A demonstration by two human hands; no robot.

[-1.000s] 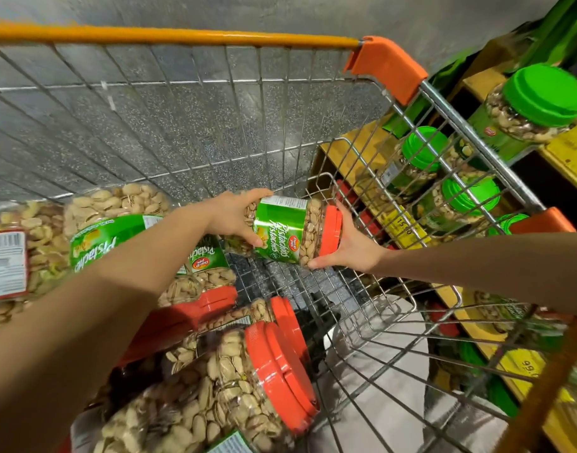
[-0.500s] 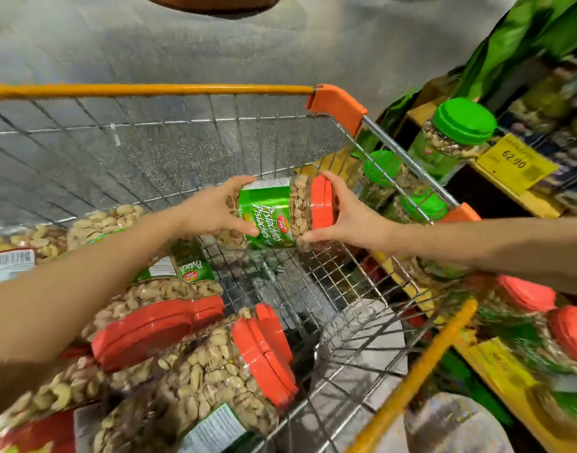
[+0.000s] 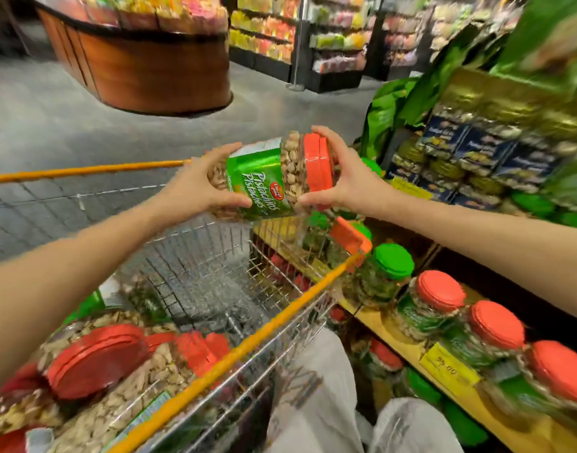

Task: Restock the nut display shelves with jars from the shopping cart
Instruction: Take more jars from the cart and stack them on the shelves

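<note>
Shop aisle, cart point(image 3: 215, 364) beside shelf point(image 3: 395, 325): left hand point(image 3: 205, 188) and right hand point(image 3: 342, 178) grip 1 jar point(image 3: 274, 178) above the cart; transfer step, next likely swing right, set upright.

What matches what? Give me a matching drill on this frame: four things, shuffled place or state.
Things:
1. pistachio jar
2. left hand
3. right hand
4. green-lidded jar

Place or state:
A. grips the red lid end
B. stands on the shelf, right of the cart
C. held sideways above the cart
D. grips the base end

Pairs: 1-C, 2-D, 3-A, 4-B
</note>
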